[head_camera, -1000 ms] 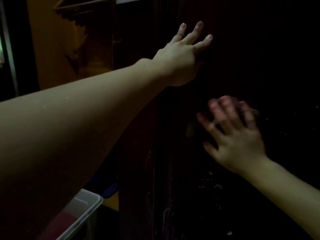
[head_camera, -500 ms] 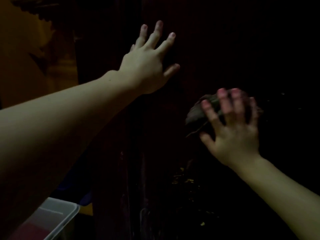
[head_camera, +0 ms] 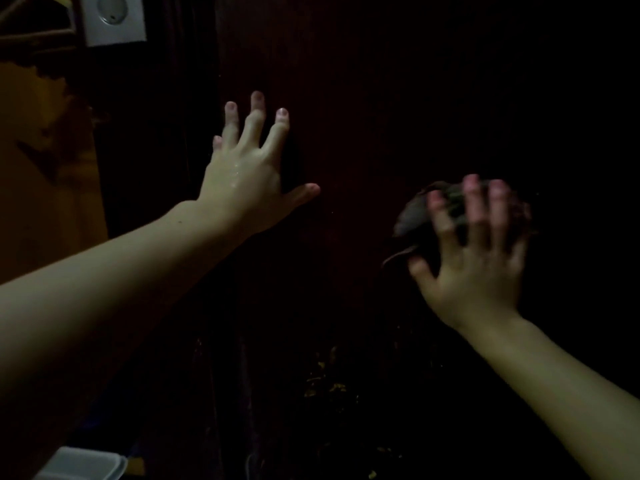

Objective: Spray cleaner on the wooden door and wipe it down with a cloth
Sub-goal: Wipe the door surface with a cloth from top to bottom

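scene: very dark, head view looking at a dark wooden door (head_camera: 381,98) filling most of the frame; grain barely visible
left hand: left hand (head_camera: 246,174) flat on the door, fingers spread apart, holding nothing; looks like it is bracing the door; a few wet-looking glints on its back
right hand: right hand (head_camera: 474,258) spread over a bunched cloth (head_camera: 415,216), pressing it against the door to the right of the left hand and a bit lower; blurred
grip on cloth: not a pinch, more palm and splayed fingers pushing the wad onto the wood; whether fingertips curl into the fabric, cannot tell
cloth location: between right palm and door, a lump and a loose tail sticking out on the thumb side
cloth handling: judged soft, light, limp, crumples easily; probably damp so it will drag a little on the wood; best held by bunching the middle under the palm so the tail doesn't flap
door handling: judged stiff, heavy, hinged so it may swing when pushed, hence the bracing hand; wet patches likely slippery under a bare palm
step: wiping stage by the look of it; no spray bottle in view
risk: cloth slipping out from under open fingers; door too dark to tell which parts are wiped
other: pale wall plate (head_camera: 114,19) top left, yellowish wall (head_camera: 45,161) at left, lid of a plastic box (head_camera: 83,464) bottom left, small yellowish specks (head_camera: 325,386) low on the door
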`<state>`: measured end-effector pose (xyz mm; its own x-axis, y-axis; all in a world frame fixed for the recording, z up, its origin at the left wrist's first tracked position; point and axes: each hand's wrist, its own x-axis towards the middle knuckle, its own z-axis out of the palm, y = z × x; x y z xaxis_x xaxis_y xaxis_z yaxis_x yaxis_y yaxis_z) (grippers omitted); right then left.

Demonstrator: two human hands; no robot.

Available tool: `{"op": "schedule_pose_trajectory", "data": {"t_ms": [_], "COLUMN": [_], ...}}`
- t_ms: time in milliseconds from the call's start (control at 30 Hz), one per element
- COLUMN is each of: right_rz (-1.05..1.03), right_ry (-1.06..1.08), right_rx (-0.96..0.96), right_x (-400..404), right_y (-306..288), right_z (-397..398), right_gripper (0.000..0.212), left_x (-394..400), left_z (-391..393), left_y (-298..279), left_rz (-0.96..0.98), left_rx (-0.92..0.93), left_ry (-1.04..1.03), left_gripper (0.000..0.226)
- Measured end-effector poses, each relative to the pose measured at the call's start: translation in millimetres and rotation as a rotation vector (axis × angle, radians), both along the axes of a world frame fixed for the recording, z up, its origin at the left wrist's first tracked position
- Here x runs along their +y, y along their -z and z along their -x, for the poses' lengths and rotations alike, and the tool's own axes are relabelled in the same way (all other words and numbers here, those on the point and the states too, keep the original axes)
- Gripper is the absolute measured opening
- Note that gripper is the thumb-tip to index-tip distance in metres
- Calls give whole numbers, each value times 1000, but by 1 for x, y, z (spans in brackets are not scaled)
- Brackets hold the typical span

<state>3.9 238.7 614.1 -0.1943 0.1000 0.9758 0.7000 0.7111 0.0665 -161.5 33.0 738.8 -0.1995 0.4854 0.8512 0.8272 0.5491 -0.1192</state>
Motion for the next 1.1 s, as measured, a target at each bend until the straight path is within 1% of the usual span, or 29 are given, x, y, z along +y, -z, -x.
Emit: {"op": "schedule_pose_trajectory", "data": {"t_ms": [67, 100, 133, 200, 267, 333, 367, 433, 500, 533, 600, 667, 700, 733, 800, 833, 867, 933, 1000, 1100], "right_rz": [132, 163, 147, -9, -167, -261, -264, -160, 51, 139, 219, 221, 186, 117, -65, -135, -179, -162, -59, 120], "right_ry": [19, 8, -20, -78, -109, -117, -107, -45, 21, 41, 53, 44, 30, 11, -8, -21, -19, 4, 49, 118], "right_rx": [133, 166, 146, -28, -177, -214, -200, -84, 96, 162, 226, 254, 225, 142, -87, -169, -201, -153, -29, 129], "right_x": [-9, -22, -35, -59, -66, -49, -36, -4, 23, 31, 35, 23, 14, 3, -7, -6, 2, 30, 62, 98], "right_y": [-2, -3, -4, 0, 1, -1, -1, -1, -2, -1, 0, 0, 0, 1, 4, 3, 1, 1, 4, 7], "right_z": [5, 17, 32, 62, 72, 59, 46, 12, -24, -37, -44, -33, -24, -10, 1, -1, -9, -39, -72, -114], "right_gripper": [82, 83, 84, 82, 80, 81, 82, 84, 83, 82, 81, 81, 83, 84, 84, 83, 82, 85, 87, 84], "left_x": [2, 3, 3, 2, 1, 1, 1, 0, 1, 5, 18, 36, 46, 51, 64, 66, 68, 73, 74, 90], "left_z": [-1, -1, -2, -2, -2, -3, -4, -5, -9, -13, -26, -43, -52, -58, -69, -70, -71, -73, -72, -80], "left_y": [0, 0, -1, -1, -1, -2, -2, -5, -7, -7, -5, -5, -6, -8, -16, -19, -23, -24, -23, -16], "left_rz": [-4, -4, -3, -7, -15, -20, -22, -27, -17, 20, 119, 177, 192, 210, 266, 293, 311, 319, 315, 291], "left_rx": [-10, -11, -5, 17, 29, 30, 23, 4, 30, 70, 139, 139, 139, 154, 227, 255, 273, 294, 306, 336], "left_ry": [-1, -3, -7, -16, -26, -32, -34, -35, -15, -5, 5, 0, 3, 0, -3, -16, -21, -16, -11, 13], "left_gripper": [100, 100, 101, 101, 101, 102, 102, 103, 103, 104, 113, 123, 126, 129, 131, 132, 135, 140, 142, 139]}}
